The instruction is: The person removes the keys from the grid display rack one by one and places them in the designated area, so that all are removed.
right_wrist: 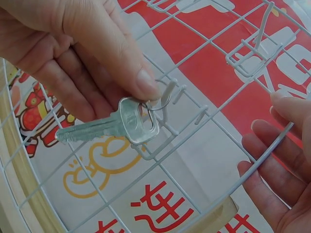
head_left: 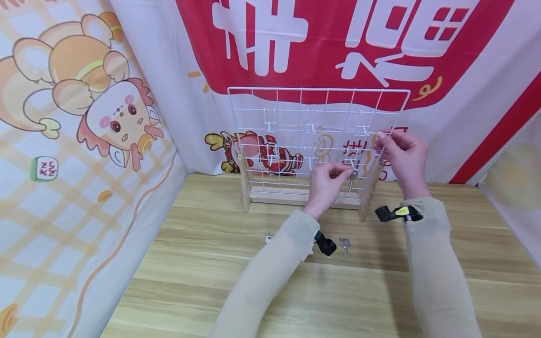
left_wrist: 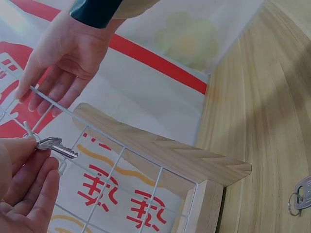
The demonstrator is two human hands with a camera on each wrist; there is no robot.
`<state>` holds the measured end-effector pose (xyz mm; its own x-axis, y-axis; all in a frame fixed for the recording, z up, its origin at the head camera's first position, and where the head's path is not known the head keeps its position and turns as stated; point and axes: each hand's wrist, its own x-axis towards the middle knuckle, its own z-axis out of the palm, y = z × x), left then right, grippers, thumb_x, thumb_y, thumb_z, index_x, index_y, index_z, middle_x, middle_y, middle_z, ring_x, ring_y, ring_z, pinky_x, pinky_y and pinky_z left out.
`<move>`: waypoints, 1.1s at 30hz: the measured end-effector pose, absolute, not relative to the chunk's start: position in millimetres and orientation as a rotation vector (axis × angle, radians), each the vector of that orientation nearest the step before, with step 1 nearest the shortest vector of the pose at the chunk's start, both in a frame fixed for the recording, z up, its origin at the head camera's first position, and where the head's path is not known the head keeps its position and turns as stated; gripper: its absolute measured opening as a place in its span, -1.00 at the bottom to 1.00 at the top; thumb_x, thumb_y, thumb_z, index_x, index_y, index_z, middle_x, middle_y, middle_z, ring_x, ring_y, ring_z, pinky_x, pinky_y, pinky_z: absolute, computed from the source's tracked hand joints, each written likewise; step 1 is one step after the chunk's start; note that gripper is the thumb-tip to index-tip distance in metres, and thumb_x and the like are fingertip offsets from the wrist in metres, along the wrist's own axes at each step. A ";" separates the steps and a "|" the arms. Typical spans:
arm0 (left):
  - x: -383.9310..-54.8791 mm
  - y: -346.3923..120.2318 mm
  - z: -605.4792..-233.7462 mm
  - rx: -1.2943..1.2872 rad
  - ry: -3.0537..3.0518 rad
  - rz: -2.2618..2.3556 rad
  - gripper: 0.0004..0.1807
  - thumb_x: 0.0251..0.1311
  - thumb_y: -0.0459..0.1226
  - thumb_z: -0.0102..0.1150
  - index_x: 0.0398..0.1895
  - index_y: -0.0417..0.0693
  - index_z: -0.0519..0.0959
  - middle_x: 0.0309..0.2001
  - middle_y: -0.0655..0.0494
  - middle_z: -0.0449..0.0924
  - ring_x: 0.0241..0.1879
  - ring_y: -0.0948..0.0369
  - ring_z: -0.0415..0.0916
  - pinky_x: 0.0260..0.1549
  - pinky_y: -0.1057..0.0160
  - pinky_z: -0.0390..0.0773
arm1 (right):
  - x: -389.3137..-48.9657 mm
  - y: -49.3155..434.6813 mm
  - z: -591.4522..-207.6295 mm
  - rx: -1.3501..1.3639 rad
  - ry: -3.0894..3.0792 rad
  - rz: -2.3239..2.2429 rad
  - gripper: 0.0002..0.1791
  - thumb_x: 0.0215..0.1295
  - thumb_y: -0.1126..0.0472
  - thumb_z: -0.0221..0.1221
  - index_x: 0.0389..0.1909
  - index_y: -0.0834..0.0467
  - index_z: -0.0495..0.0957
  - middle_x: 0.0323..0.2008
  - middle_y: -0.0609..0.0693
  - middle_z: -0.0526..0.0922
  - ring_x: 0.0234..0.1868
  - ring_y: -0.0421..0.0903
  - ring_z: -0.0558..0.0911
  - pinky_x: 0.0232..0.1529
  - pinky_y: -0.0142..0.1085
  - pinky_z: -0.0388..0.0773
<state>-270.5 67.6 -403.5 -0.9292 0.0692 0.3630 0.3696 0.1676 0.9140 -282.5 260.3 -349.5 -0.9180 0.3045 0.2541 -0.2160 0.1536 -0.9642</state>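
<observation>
My left hand [head_left: 326,185] pinches the thin ring [right_wrist: 168,101] of a silver key [right_wrist: 138,121] between thumb and fingers. In the right wrist view that ring overlaps the upturned tip of a white wire hook [right_wrist: 167,90] on the lower right of a white grid rack [head_left: 301,89]. The key sticks out sideways from the fingertips, its teeth showing in the left wrist view. With thumb and fingers, my right hand [head_left: 405,152] holds the rack's right edge wire, above the wooden side foot [left_wrist: 160,141].
Several more white hooks [head_left: 269,126] sit in two rows on the grid. On the wooden table [head_left: 203,263] lie a key with a ring [head_left: 344,245] and another small metal piece [head_left: 269,238], partly behind the left sleeve. A printed cloth [head_left: 194,117] hangs behind the rack.
</observation>
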 end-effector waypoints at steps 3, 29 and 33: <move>-266.3 66.3 -401.1 -0.437 -2.187 -1.848 -0.93 0.23 -0.29 0.43 -0.25 -0.05 0.75 -0.37 0.33 0.69 -0.39 0.40 0.57 -0.35 0.42 0.61 | -283.9 260.7 -349.6 -0.075 -2.046 1.816 -0.50 0.22 -0.14 0.37 0.12 0.00 0.72 -0.05 0.01 0.73 -0.08 -0.11 0.72 -0.08 -0.40 0.64; -232.0 -14.8 -407.9 -0.524 -2.051 -1.903 -0.91 0.25 -0.30 0.41 -0.22 -0.08 0.74 -0.29 0.25 0.74 -0.35 0.20 0.65 -0.33 0.23 0.68 | -281.9 261.1 -349.9 -0.070 -2.057 1.814 -0.49 0.21 -0.16 0.37 0.12 -0.01 0.72 -0.03 0.00 0.73 -0.03 -0.06 0.68 -0.11 -0.44 0.64; -230.2 -41.1 -414.9 -0.474 -2.031 -1.909 -0.90 0.24 -0.33 0.41 -0.20 -0.12 0.74 -0.25 0.15 0.75 -0.32 0.06 0.67 -0.31 0.21 0.69 | -281.8 261.3 -349.5 -0.071 -2.064 1.810 -0.48 0.20 -0.17 0.37 0.13 -0.02 0.71 -0.03 0.01 0.73 -0.03 -0.05 0.67 -0.11 -0.44 0.64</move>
<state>-230.2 -41.1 -414.9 -0.8963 0.0262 0.4427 0.4434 0.0561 0.8946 -281.8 261.3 -349.5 -0.9215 0.2912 0.2569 -0.2166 0.1638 -0.9624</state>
